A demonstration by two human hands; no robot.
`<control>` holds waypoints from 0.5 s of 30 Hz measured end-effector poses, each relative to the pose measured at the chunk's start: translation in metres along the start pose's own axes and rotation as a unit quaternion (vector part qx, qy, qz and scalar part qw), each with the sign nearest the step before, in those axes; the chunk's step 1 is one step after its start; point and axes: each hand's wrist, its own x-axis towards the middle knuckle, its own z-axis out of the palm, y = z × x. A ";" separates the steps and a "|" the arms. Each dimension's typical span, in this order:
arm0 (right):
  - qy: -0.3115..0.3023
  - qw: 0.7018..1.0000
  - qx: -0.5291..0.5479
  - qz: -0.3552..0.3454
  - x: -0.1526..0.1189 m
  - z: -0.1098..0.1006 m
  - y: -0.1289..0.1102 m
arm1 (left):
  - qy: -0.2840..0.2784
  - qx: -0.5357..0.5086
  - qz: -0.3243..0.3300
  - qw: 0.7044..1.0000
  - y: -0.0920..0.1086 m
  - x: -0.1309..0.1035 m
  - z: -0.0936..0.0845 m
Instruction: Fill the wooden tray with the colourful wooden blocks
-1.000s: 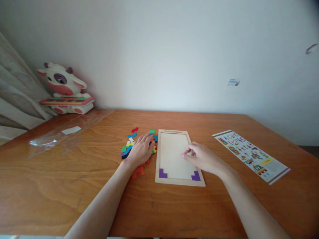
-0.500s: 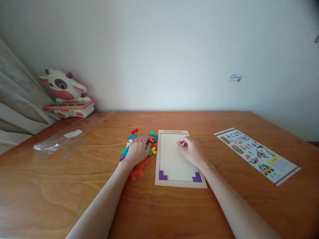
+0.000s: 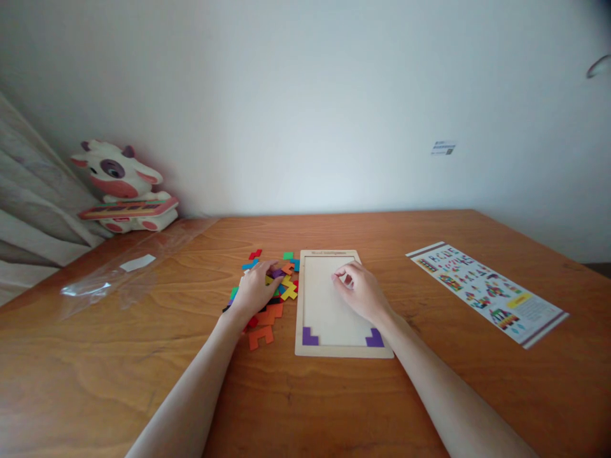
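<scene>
My left hand (image 3: 256, 289) lies over a pile of flat coloured puzzle pieces (image 3: 289, 289), its thumb apart from the fingers and its fingertips among the pieces. Part of the pile is hidden beneath it. Above the light wooden puzzle board (image 3: 324, 299), my right hand (image 3: 360, 289) is curled with thumb and fingertips together, and no piece shows in it. One purple piece (image 3: 310, 337) fills the board's near left corner. Another purple piece (image 3: 375, 339) sits in the near right corner, close to my right wrist. An orange piece (image 3: 261, 337) lies at the pile's near end.
To the right lies a printed pattern sheet (image 3: 487, 292). A clear plastic bag (image 3: 95, 286) with a white label is on the left of the wooden table (image 3: 296, 407). Behind it stands a cow-shaped toy keyboard (image 3: 126, 191), beside a curtain (image 3: 38, 197).
My left hand has drawn back slightly to the left, uncovering more yellow and purple pieces. My right hand keeps its curled pose over the board. The view has shifted a little.
</scene>
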 end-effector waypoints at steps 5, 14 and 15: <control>-0.025 1.000 -0.004 -0.016 -0.002 0.002 -0.001 | 0.007 -0.077 -0.031 0.996 0.002 0.000 0.001; -0.047 0.998 0.002 -0.029 -0.003 0.003 -0.005 | 0.050 -0.172 -0.073 0.981 0.018 0.001 -0.005; -0.050 0.998 0.013 -0.027 -0.003 0.003 -0.006 | 0.045 -0.210 -0.083 0.973 0.021 0.001 -0.005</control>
